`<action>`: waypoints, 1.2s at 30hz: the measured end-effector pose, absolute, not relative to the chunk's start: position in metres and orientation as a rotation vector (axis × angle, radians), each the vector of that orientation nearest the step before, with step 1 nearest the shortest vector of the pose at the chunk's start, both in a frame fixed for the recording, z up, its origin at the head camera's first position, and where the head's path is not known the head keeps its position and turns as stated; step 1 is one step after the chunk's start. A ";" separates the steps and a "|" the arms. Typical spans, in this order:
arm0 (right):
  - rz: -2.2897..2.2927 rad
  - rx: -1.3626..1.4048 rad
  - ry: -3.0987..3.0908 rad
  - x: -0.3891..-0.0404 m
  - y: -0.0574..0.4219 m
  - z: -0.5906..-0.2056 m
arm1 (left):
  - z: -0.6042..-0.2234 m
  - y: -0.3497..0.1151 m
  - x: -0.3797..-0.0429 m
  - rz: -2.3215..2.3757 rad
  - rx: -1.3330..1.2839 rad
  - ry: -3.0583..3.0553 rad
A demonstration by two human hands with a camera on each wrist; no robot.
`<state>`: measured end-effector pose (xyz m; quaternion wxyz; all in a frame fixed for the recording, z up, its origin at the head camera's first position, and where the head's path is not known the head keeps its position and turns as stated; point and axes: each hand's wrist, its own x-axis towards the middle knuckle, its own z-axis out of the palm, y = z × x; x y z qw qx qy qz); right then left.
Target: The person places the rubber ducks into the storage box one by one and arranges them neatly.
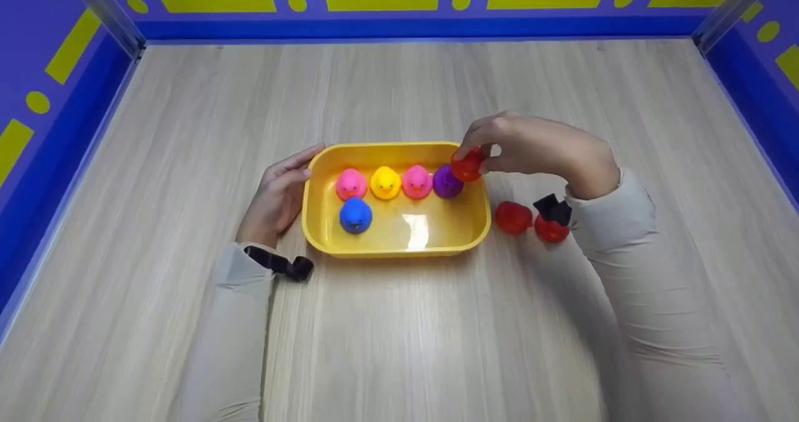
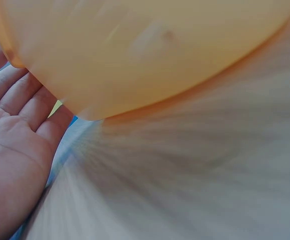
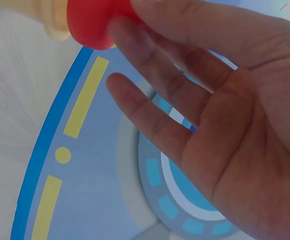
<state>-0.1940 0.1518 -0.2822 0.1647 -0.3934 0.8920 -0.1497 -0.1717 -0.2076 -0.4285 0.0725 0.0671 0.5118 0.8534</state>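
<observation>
A yellow plastic tub (image 1: 399, 251) stands on the table. My left hand (image 1: 279, 191) rests against its left end, fingers (image 2: 19, 97) fairly straight along the outer wall. Over the tub's far right corner, my right hand (image 1: 530, 147) pinches a red rubber duck (image 1: 467, 165) between thumb and fingertips; the right wrist view shows the same red duck (image 3: 92, 22). Inside the tub, a row holds a pink duck (image 1: 351, 184), a yellow duck (image 1: 385, 183), another pink duck (image 1: 417, 181) and a purple duck (image 1: 447, 183), partly covered by the red one. A blue duck (image 1: 356, 215) sits nearer me.
Right of the tub lie a red duck (image 1: 514, 217) and a second red duck (image 1: 552, 230), partly hidden by the black wrist mount (image 1: 553, 210). Blue and purple walls (image 1: 399, 27) with yellow marks border the wood-grain table (image 1: 399, 91) at the back and sides.
</observation>
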 end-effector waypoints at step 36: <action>-0.236 -0.840 2.314 -0.193 0.075 -0.289 | -0.430 -0.207 -0.173 2.565 0.191 1.518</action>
